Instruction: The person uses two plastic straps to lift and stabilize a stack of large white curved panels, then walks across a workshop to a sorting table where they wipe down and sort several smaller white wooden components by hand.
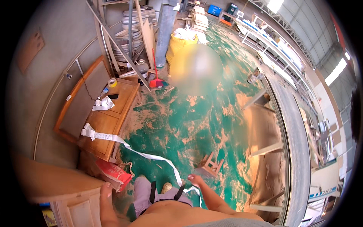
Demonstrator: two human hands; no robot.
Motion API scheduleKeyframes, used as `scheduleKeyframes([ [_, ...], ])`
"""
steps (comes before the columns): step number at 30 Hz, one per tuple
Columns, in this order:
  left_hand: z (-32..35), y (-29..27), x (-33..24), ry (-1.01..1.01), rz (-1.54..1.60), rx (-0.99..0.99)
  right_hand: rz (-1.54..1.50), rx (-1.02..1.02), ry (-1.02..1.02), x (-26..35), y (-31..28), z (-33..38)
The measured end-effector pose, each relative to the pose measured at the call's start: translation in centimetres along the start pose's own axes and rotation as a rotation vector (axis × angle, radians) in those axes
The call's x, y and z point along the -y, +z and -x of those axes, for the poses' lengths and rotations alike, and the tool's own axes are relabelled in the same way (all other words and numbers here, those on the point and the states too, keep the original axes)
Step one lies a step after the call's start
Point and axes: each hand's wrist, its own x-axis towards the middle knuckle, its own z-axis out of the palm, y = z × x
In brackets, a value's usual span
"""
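A long white strip of labels (151, 155) runs from a loose bundle on a wooden bench (99, 126), sags across the floor and reaches my right hand (194, 180). The fingers of that hand are closed on the strip, and a short length hangs past it toward my legs. My left hand (107, 189) is low at the left, beside the corner of a wooden cabinet (68, 179), with nothing visible in it; its fingers look loosely extended. A second roll of white labels (103, 104) lies farther back on the bench.
On the bench are a phone (113, 96), yellow tape (112, 82) and a bottle (103, 93). A red bag (113, 174) stands below. A small wooden stool (210, 165) is ahead on the dusty green floor. A long metal-edged table (293, 132) runs along the right.
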Motion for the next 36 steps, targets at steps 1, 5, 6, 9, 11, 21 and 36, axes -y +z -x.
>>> scheduleKeyframes([
  [1, -3.1, 0.2, 2.7, 0.003, -0.009, -0.118, -0.017, 0.052, -0.030, 3.5, -0.3, -2.7],
  [5, -16.4, -4.2, 3.5, 0.058, -0.002, -0.162, 0.035, 0.176, -0.063, 13.4, -2.7, -10.9],
  [6, -20.2, -5.8, 2.6, 0.047, -0.082, -0.085, 0.071, 0.205, -0.044, 15.0, -2.5, -11.4],
  [9, -30.0, -3.2, 6.1, -0.229, 0.095, -0.092, 0.327, 0.058, 0.061, 17.4, -3.4, -14.2],
  [11, -36.6, -3.0, 7.3, -0.094, 0.012, -0.337, -0.006, 0.102, 0.140, 18.0, -3.5, -15.0],
  [21, -61.0, -0.2, 10.8, -0.813, -0.244, -0.128, -0.021, 0.287, 0.355, 31.9, -3.7, -21.8],
  [36, -72.6, -7.1, 12.7, -0.834, -0.076, -0.263, -0.161, 0.292, 0.551, 25.5, -0.3, -21.7],
])
